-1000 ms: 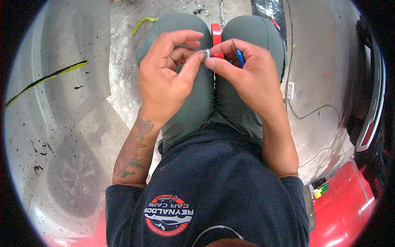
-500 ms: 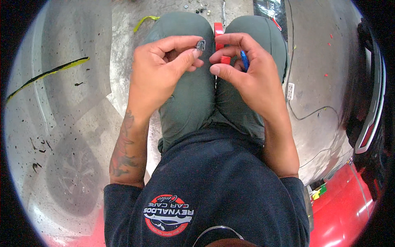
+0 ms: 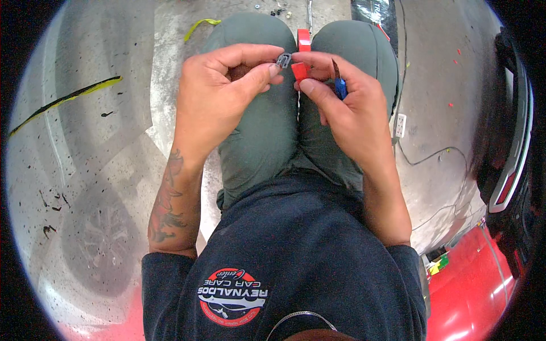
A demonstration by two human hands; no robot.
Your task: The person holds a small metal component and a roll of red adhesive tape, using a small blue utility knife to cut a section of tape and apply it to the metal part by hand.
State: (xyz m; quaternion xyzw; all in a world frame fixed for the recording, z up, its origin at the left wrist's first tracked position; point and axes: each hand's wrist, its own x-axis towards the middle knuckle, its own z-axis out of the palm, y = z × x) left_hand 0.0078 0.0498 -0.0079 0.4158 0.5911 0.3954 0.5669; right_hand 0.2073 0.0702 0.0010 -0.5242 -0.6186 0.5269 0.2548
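My left hand (image 3: pixel 213 91) pinches a small grey plastic clip (image 3: pixel 284 59) between thumb and index finger, above my knees. Close beside it, my right hand (image 3: pixel 355 102) holds a small red strip (image 3: pixel 299 71), apparently tape, at its fingertips. The right index fingertip reaches the clip's edge; whether it presses on it I cannot tell. Tucked in the same hand is a slim tool with a blue handle (image 3: pixel 340 88) and a dark, thin blade-like end. A red ring, seemingly a tape roll (image 3: pixel 303 40), stands between my knees, partly behind the right hand.
On the floor ahead lie a wrench (image 3: pixel 309 14), several small dark fasteners (image 3: pixel 277 12) and a yellow strip (image 3: pixel 200 27). A cable and white power strip (image 3: pixel 401 125) are at the right, near a dark car part (image 3: pixel 515 142). A red panel (image 3: pixel 472 284) fills the lower right.
My right hand has moved left toward the clip, its fingers closing on the red strip, which now tilts nearer the left hand. The clip has shifted slightly right.
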